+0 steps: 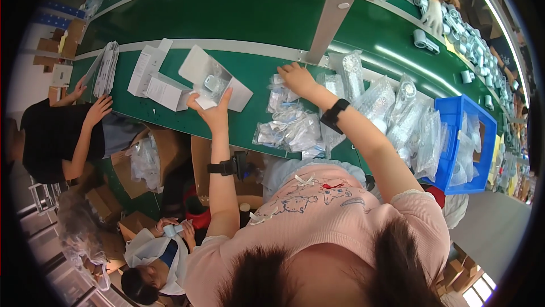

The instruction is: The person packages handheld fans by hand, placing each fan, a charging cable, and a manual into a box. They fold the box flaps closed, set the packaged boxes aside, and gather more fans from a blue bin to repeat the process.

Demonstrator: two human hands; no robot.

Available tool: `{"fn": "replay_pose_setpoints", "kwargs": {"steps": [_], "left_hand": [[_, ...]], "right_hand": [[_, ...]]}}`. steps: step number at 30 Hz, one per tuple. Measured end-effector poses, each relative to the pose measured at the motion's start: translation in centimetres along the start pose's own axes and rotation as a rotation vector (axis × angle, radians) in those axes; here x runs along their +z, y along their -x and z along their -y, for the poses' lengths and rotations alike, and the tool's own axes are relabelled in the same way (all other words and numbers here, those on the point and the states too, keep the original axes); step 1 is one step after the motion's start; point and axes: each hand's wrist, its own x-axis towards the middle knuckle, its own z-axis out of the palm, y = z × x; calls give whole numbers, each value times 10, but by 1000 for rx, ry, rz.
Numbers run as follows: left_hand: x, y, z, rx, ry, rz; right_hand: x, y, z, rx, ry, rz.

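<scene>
White open cardboard box (213,77) with a clear plastic bag inside lies on the green conveyor belt (250,12), and the person's left hand (213,111) is at its near edge, the fingers closed on a small white piece at the box opening. The right hand (296,77) is stretched further along the belt, its fingers bent down onto the heap of clear plastic bags with white parts (292,125), but whether it really grips one I cannot tell. Just beside the heap stands a blue plastic crate (457,111), also filled with such bags.

Bagged parts (289,128) (heaped) between hands
</scene>
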Motion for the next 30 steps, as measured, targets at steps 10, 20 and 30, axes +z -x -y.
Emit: {"fn": "replay_pose_setpoints", "kwargs": {"steps": [10, 20, 30], "left_hand": [[64, 69, -14, 195, 324, 280], [39, 20, -74, 277, -59, 567], [43, 6, -80, -43, -96, 379]], "right_hand": [[-90, 47, 4, 329, -274, -175], [-127, 49, 42, 80, -1136, -631], [-107, 25, 64, -336, -477, -279]]}}
